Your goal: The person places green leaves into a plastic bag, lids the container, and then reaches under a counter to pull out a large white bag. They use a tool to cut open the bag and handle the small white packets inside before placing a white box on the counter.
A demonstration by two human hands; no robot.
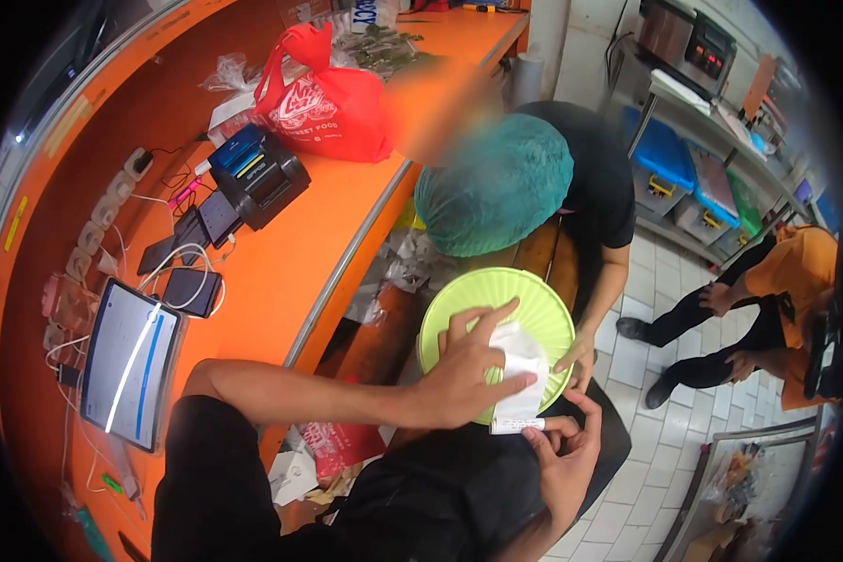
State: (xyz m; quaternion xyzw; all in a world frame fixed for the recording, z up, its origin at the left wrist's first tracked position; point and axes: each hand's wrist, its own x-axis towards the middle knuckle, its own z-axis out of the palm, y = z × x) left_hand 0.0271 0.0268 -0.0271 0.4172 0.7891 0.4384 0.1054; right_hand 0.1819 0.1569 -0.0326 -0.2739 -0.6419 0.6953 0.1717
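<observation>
A strip of white receipt paper [523, 370] lies over a round, lime-green ribbed plastic disc [454, 318] in front of me. My left hand [464, 370] rests on the strip and the disc with its fingers spread. At the strip's near end, a rolled or folded part with dark print [517, 426] is pinched between the thumb and fingers of my right hand [569, 459]. A co-worker's hand [581, 362] touches the right edge of the disc. Whatever supports the disc from below is hidden.
On the orange counter [281, 272] to the left are a tablet [131, 361], a black printer [258, 173], cables and a red bag [323, 103]. A co-worker in a green hair cover [501, 183] leans in close. Another person [768, 309] is at the right, near metal shelving.
</observation>
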